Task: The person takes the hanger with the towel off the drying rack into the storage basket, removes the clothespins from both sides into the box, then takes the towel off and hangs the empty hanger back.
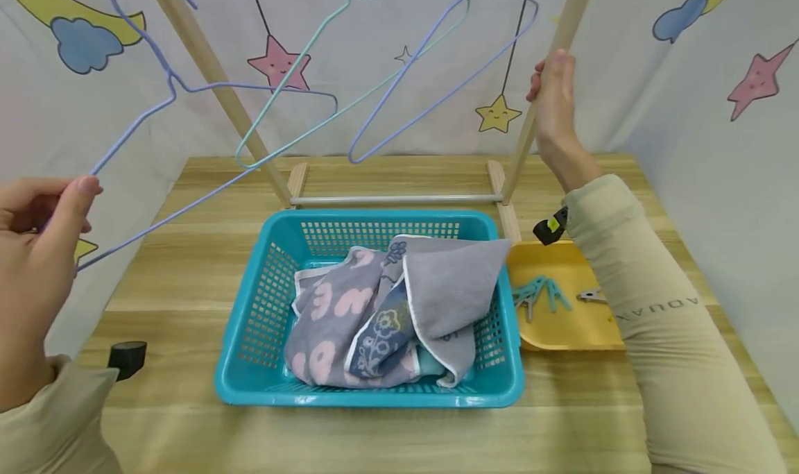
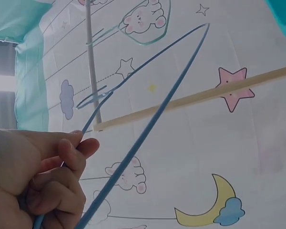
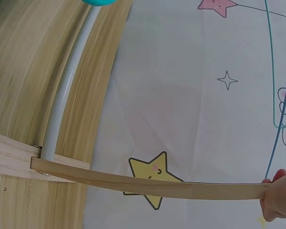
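My left hand point(image 1: 40, 252) pinches a periwinkle-blue wire hanger point(image 1: 170, 77) between thumb and fingers, along its sloping side. In the left wrist view the hanger's hook crosses the rack's top rod point(image 2: 90, 62); whether it rests on the rod I cannot tell. My right hand point(image 1: 555, 116) grips the right wooden post point(image 1: 573, 12) of the rack, seen also in the right wrist view with the hand point(image 3: 282, 198) at its end. Between the hands hang a mint-green hanger point(image 1: 310, 42) and another blue hanger point(image 1: 354, 158), with nothing on them.
A teal basket point(image 1: 368, 398) holding crumpled grey and pink towels point(image 1: 331, 314) stands in front of the rack's lower bar point(image 1: 399, 200). Right of it, a yellow tray point(image 1: 574, 344), partly behind my right sleeve, holds clothespins point(image 1: 553, 295). A patterned curtain point(image 1: 399, 120) hangs behind.
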The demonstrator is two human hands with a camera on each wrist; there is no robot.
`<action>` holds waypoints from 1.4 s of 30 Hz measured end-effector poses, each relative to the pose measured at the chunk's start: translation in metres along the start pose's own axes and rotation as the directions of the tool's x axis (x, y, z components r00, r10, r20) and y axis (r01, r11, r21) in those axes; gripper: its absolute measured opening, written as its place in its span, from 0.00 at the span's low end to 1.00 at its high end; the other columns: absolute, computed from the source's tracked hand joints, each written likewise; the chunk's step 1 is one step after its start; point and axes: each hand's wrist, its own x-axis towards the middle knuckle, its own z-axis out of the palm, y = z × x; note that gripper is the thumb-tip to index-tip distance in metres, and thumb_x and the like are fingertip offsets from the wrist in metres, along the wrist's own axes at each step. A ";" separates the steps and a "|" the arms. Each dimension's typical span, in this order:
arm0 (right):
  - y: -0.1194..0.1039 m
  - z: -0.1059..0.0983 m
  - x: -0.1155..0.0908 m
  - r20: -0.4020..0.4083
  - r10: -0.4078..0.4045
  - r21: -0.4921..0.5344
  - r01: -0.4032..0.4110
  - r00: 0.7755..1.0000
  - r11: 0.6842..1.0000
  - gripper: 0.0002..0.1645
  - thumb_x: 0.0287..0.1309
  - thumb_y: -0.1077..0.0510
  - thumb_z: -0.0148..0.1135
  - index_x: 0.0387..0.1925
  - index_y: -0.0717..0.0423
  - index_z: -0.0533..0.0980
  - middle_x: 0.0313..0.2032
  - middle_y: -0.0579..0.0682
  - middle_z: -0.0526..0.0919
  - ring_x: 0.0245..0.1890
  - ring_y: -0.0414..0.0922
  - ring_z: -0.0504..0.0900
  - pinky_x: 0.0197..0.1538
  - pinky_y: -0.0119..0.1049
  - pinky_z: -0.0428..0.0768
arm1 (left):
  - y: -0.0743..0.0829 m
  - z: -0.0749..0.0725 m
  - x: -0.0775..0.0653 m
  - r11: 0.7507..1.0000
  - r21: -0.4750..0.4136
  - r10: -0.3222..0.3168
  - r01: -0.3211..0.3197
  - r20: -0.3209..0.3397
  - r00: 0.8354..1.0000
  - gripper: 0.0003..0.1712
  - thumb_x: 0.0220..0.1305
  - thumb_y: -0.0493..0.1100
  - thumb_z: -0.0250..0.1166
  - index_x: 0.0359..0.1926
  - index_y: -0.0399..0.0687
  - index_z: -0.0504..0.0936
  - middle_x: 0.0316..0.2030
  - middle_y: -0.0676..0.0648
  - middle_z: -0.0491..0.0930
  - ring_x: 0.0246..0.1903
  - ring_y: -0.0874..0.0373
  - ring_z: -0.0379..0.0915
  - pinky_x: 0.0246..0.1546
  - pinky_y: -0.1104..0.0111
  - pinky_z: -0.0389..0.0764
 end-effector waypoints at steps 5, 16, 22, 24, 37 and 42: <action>0.000 0.009 -0.001 0.003 -0.002 -0.001 0.002 1.000 1.000 0.19 0.79 0.40 0.27 0.44 0.45 0.62 0.33 0.44 0.63 0.35 0.39 0.64 0.44 0.27 0.62 | 0.012 0.008 0.015 0.998 0.057 -0.035 0.036 -0.032 0.999 0.14 0.72 0.48 0.61 0.47 0.45 0.87 0.24 0.69 0.69 0.22 0.71 0.60 0.22 0.80 0.57; 0.002 0.018 -0.001 -0.004 -0.026 -0.014 0.026 1.000 1.000 0.19 0.79 0.41 0.27 0.42 0.46 0.62 0.32 0.44 0.63 0.34 0.39 0.64 0.42 0.27 0.62 | 0.036 0.019 0.047 0.989 0.098 -0.099 0.110 -0.103 0.990 0.17 0.71 0.58 0.58 0.51 0.59 0.85 0.27 0.69 0.70 0.26 0.73 0.62 0.26 0.82 0.60; 0.003 0.020 -0.001 0.008 -0.028 -0.018 0.029 1.000 0.999 0.20 0.79 0.41 0.27 0.42 0.46 0.62 0.31 0.44 0.63 0.34 0.39 0.64 0.43 0.28 0.63 | 0.049 0.025 0.062 0.982 0.125 -0.131 0.142 -0.091 0.987 0.20 0.72 0.59 0.56 0.54 0.59 0.84 0.29 0.69 0.69 0.29 0.74 0.63 0.31 0.84 0.62; 0.004 0.019 -0.002 0.011 -0.025 -0.023 0.025 1.000 0.999 0.20 0.79 0.40 0.27 0.42 0.46 0.62 0.32 0.44 0.63 0.34 0.39 0.64 0.44 0.29 0.63 | 0.055 0.027 0.064 0.976 0.160 -0.137 0.146 -0.067 0.988 0.22 0.73 0.59 0.54 0.56 0.56 0.83 0.30 0.70 0.68 0.30 0.75 0.62 0.32 0.83 0.63; 0.004 0.016 -0.002 0.013 -0.033 0.005 0.033 0.999 0.999 0.19 0.79 0.42 0.28 0.42 0.47 0.63 0.32 0.45 0.64 0.34 0.40 0.64 0.45 0.29 0.63 | 0.055 0.045 0.063 0.974 0.228 0.017 -0.002 -0.064 0.998 0.27 0.73 0.57 0.55 0.51 0.40 0.86 0.26 0.72 0.65 0.25 0.80 0.60 0.31 0.82 0.64; 0.003 0.017 -0.001 0.023 -0.040 0.012 0.040 0.999 0.999 0.19 0.79 0.42 0.28 0.42 0.47 0.63 0.32 0.45 0.63 0.35 0.40 0.64 0.44 0.28 0.62 | 0.050 0.048 0.059 0.971 0.238 0.055 -0.039 -0.061 0.997 0.27 0.73 0.56 0.55 0.49 0.37 0.86 0.25 0.71 0.65 0.24 0.82 0.59 0.30 0.81 0.63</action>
